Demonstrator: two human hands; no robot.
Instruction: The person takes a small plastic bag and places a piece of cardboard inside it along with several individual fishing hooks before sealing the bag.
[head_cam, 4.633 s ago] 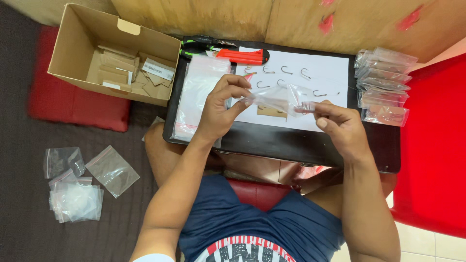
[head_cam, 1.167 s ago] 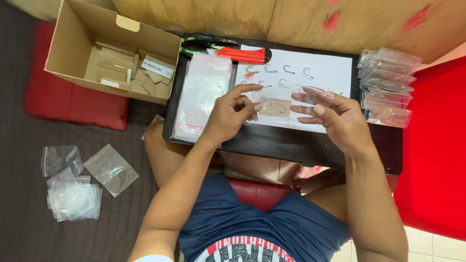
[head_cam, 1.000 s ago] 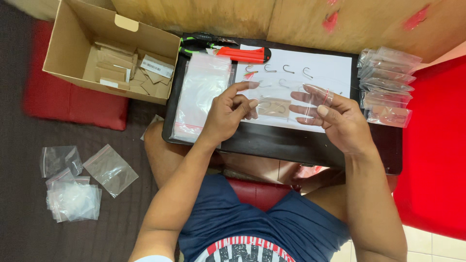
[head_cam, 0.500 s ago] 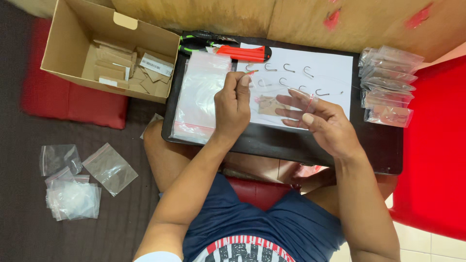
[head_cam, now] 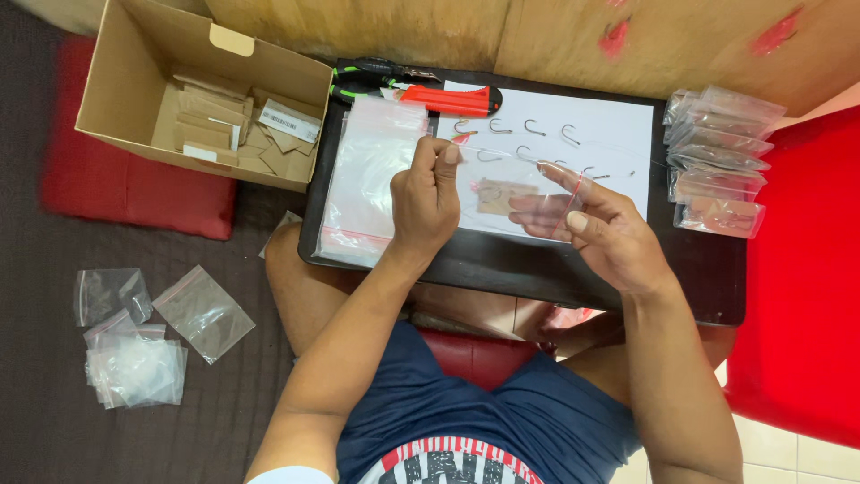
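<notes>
My right hand (head_cam: 596, 229) holds a small clear zip bag (head_cam: 511, 193) with a brown card inside, fingers under it and thumb on its red-lined edge. My left hand (head_cam: 425, 197) pinches the bag's left side with thumb and forefinger. Both hands hover over a black tray (head_cam: 502, 264) on my lap. A white sheet (head_cam: 618, 125) on the tray carries several metal fish hooks (head_cam: 533, 128). A stack of empty clear bags (head_cam: 372, 170) lies on the tray's left part.
An open cardboard box (head_cam: 134, 63) with brown cards stands at the upper left on a red cushion (head_cam: 116, 184). A red utility knife (head_cam: 452, 97) and green-handled pliers (head_cam: 367, 76) lie at the tray's top. Filled bags (head_cam: 717, 161) pile at the right. Loose bags (head_cam: 134, 336) lie on the floor.
The bag has come lower and flatter over the sheet. My left hand has shifted to pinch its left side, and my right hand has slid under the bag.
</notes>
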